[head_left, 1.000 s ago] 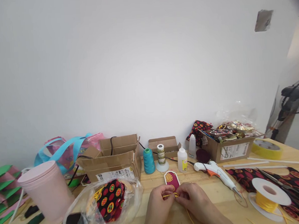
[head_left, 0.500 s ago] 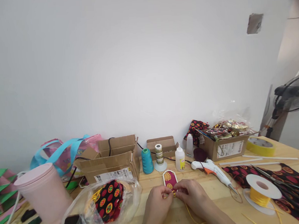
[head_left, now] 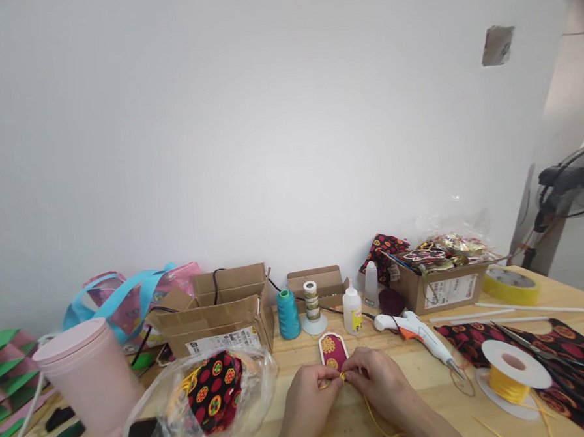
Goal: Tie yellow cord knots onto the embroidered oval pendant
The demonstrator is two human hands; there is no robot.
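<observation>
At the bottom centre, my left hand (head_left: 309,400) and my right hand (head_left: 379,383) meet fingertip to fingertip, both pinched on a thin yellow cord (head_left: 343,377). The cord trails down and to the right across the wooden table (head_left: 428,381). Just beyond my fingers lies a small maroon tag (head_left: 333,350) with a white border and gold flower patterns. Its near end is hidden behind my fingers.
A white glue gun (head_left: 415,332), a yellow cord spool (head_left: 513,373), patterned fabric (head_left: 568,354) and scissors lie at the right. A glue bottle (head_left: 352,311), thread cones (head_left: 288,314), cardboard boxes (head_left: 219,313), a plastic bag of fabric (head_left: 213,392) and a pink cup (head_left: 92,376) stand behind and left.
My hands stay pinched on the yellow cord near the maroon tag, with only small finger movements. The view has shifted slightly to the right.
</observation>
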